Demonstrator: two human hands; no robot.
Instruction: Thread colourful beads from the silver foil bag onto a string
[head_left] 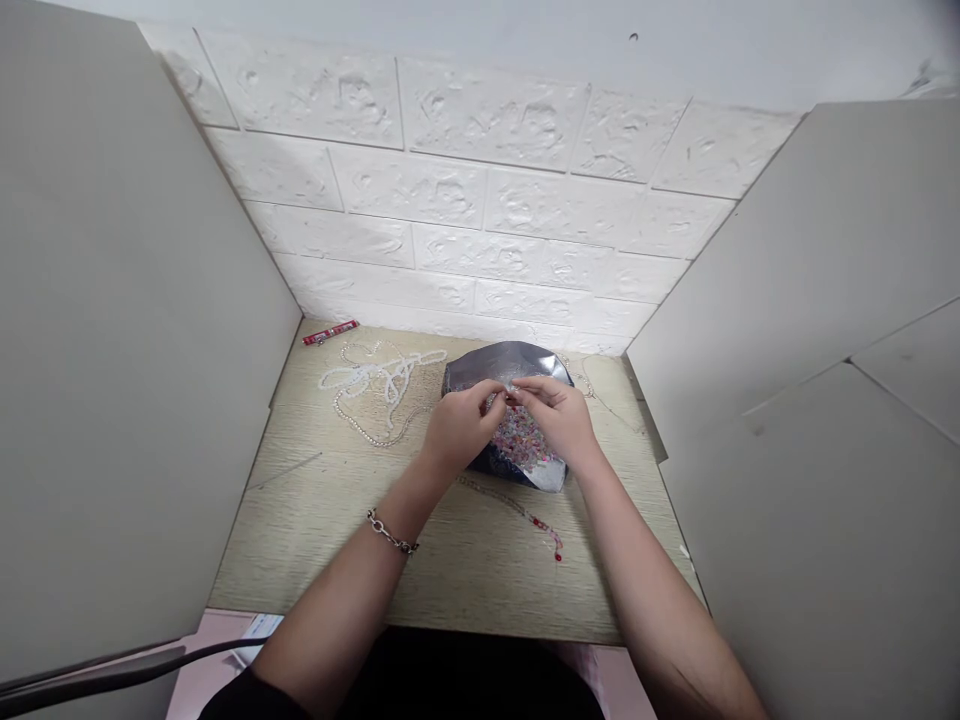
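Observation:
My left hand [466,424] and my right hand [559,415] meet above an open dark bag with a silvery lining [510,358]. Small colourful beads [523,437] fill the bag below my fingers. Thumb and fingers of each hand are pinched together, fingertips almost touching. Whatever is between them is too small to make out. From near the bag's front edge, a strand of beads [510,500] with red ones toward its end runs across the table to the right.
White bead strands [375,375] and a pearly strand [360,432] lie left of the bag. A red packet [330,332] sits at the back left corner. A thin needle-like rod [289,470] is at the left. Grey panels flank the wooden table [315,550]; a white brick-pattern wall closes the back.

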